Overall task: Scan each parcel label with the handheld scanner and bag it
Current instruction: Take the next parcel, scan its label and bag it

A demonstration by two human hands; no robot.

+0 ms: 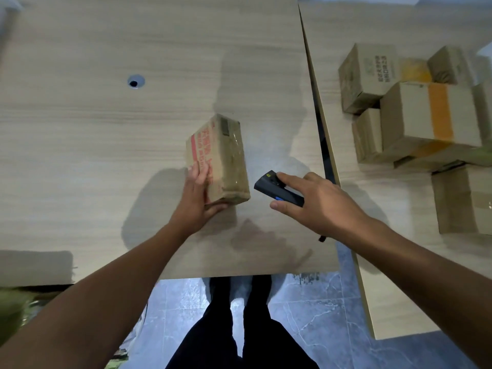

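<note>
A brown cardboard parcel [219, 158] with red print and clear tape lies near the front of the light wooden table [106, 129]. My left hand [198, 198] grips its near left corner, fingers on the left face and thumb under the near end. My right hand [316, 201] holds a black handheld scanner [277, 189] just right of the parcel, forefinger along its top and thumb under it. The scanner's front end points toward the parcel's near right corner. No label is plainly readable on the parcel.
A stack of several cardboard boxes [415, 113] sits on a second table [386, 30] to the right, across a narrow gap. A cable hole [135, 82] is in the main table. Something green [13, 312] lies at the lower left. My legs stand on blue tiled floor.
</note>
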